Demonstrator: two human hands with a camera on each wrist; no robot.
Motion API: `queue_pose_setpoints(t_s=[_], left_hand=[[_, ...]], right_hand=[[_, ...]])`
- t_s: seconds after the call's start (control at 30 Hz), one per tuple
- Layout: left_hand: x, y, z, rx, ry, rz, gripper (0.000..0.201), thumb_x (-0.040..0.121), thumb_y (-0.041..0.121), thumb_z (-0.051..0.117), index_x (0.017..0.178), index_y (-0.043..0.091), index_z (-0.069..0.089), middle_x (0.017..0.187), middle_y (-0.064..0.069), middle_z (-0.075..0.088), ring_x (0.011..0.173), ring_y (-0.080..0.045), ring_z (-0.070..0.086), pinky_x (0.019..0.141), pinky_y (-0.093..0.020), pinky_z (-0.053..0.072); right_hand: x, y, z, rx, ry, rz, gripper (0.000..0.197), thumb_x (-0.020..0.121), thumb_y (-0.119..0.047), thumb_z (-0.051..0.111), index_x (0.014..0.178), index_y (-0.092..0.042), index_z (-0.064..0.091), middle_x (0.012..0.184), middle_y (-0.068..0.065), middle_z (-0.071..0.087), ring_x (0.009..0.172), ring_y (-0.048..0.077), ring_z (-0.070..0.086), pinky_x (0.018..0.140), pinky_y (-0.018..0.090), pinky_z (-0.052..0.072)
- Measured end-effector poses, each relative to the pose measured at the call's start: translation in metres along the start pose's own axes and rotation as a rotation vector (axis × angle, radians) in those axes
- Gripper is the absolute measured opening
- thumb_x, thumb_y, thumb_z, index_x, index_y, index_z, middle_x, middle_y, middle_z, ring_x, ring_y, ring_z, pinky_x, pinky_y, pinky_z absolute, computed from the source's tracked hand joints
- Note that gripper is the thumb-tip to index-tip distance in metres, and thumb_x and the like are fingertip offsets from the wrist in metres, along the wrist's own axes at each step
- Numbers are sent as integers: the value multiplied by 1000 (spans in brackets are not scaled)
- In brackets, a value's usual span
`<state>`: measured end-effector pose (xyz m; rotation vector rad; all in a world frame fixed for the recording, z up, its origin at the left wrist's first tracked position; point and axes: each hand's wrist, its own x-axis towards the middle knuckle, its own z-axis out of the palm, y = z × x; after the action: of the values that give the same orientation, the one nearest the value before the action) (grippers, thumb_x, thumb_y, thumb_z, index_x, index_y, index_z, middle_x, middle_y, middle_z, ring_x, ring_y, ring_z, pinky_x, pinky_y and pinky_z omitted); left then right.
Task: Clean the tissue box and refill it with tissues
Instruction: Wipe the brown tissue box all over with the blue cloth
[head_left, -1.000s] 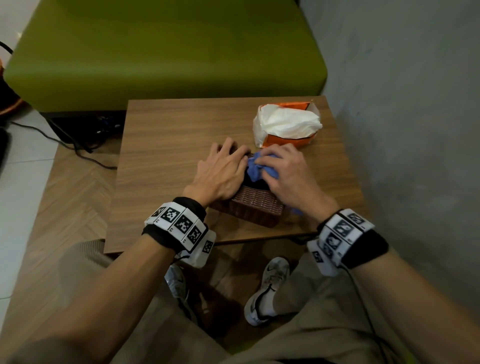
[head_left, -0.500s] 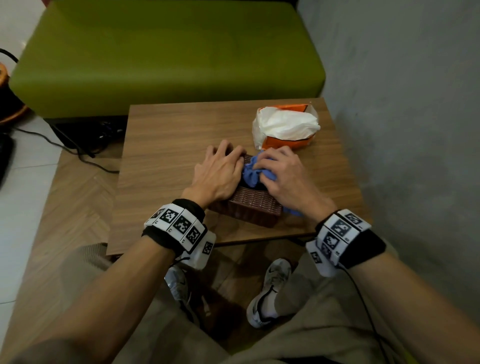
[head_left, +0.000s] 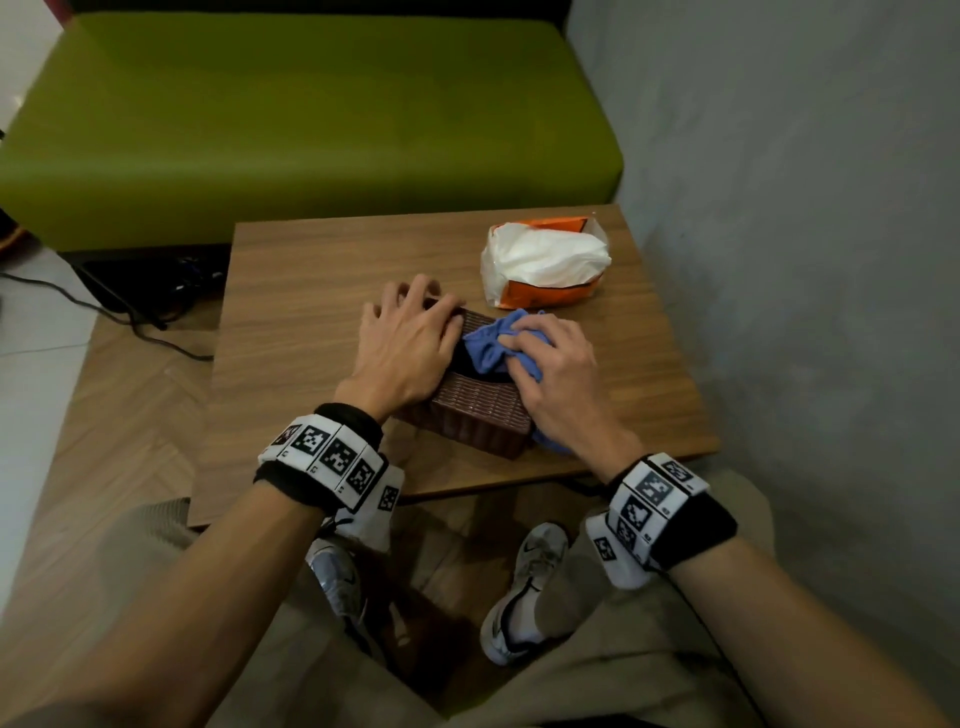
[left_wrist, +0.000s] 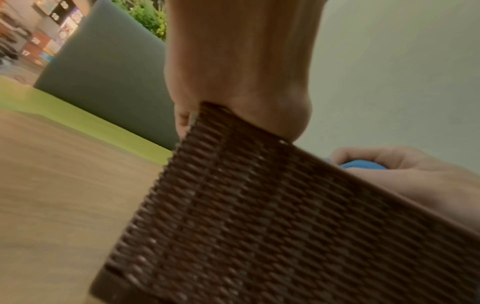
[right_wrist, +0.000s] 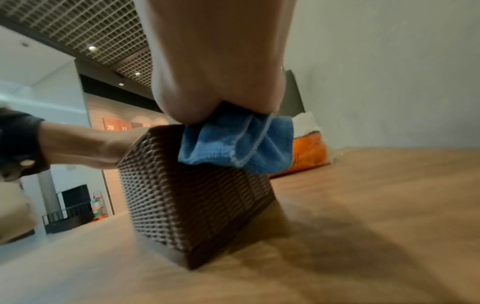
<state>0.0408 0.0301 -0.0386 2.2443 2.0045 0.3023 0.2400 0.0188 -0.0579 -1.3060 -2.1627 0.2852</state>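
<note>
Brown woven tissue box is set near the front edge of the wooden worktop. It is steadied by the left hand, laid flat on its top with fingers spread. A blue cloth is gripped by the right hand and pressed at the box opening. An orange tissue pack lies just behind.

Tissue box opening perhaps cloth-covered.
</note>
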Motion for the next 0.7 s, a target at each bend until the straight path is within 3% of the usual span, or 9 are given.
queue_pose_setpoints(t_s=[0.1, 0.17, 0.23, 0.3, 0.4, 0.5, 0.57, 0.7], left_hand=[[-18, 24, -4, 71, 199, 136, 25, 90, 28, 51, 110, 17, 59, 114, -10, 57, 98, -32, 52, 78, -43, 40], [-38, 44, -1, 29, 205, 243, 29, 90, 38, 50, 107, 16, 58, 107, -7, 62, 95, -27, 57, 83, -42, 40], [-54, 52, 7, -5, 122, 267, 57, 85, 61, 45, 118, 16, 57, 117, -6, 61, 107, -25, 57, 98, -45, 36], [-61, 42, 19, 80, 26, 312, 96, 70, 82, 45, 136, 12, 49, 137, -9, 52, 129, -29, 47, 112, -56, 25], [-64, 23, 33, 244, -99, 416, 128, 55, 90, 53, 153, 14, 25, 154, -12, 34, 145, -34, 27, 113, -67, 14], [-61, 14, 39, 217, -70, 467, 126, 56, 91, 53, 156, 22, 18, 156, -11, 32, 146, -34, 26, 113, -66, 16], [-56, 10, 40, 194, -34, 488, 120, 60, 90, 50, 155, 23, 20, 153, -10, 37, 142, -33, 34, 114, -62, 17], [-42, 1, 39, 228, -12, 526, 116, 60, 83, 60, 148, 12, 35, 138, -11, 52, 126, -33, 48, 109, -54, 24]], right_hand=[[-4, -3, 7, 23, 72, 55, 21, 89, -17, 63, 109, -14, 70, 118, 2, 61, 111, 23, 52, 90, 40, 45], [-1, 1, 6, 57, 121, 90, 22, 90, -15, 62, 109, -11, 70, 115, 5, 62, 107, 24, 53, 90, 39, 47], [3, 6, 6, 87, 165, 145, 20, 90, -13, 60, 108, -9, 70, 113, 7, 61, 102, 24, 53, 88, 39, 47], [8, 7, 6, 105, 184, 189, 19, 92, -14, 58, 107, -9, 69, 111, 8, 60, 99, 23, 54, 87, 38, 47], [9, 9, 8, 108, 195, 203, 19, 93, -16, 57, 107, -10, 68, 112, 7, 59, 98, 22, 54, 86, 33, 45], [6, 9, 11, 104, 203, 195, 19, 95, -17, 56, 108, -10, 67, 112, 6, 58, 99, 20, 54, 85, 27, 41], [4, 9, 11, 129, 229, 186, 18, 95, -17, 55, 107, -9, 67, 111, 6, 58, 99, 19, 55, 85, 32, 46], [-2, 13, 11, 143, 231, 108, 23, 96, -21, 55, 110, -9, 69, 115, 7, 60, 107, 21, 54, 91, 37, 47]])
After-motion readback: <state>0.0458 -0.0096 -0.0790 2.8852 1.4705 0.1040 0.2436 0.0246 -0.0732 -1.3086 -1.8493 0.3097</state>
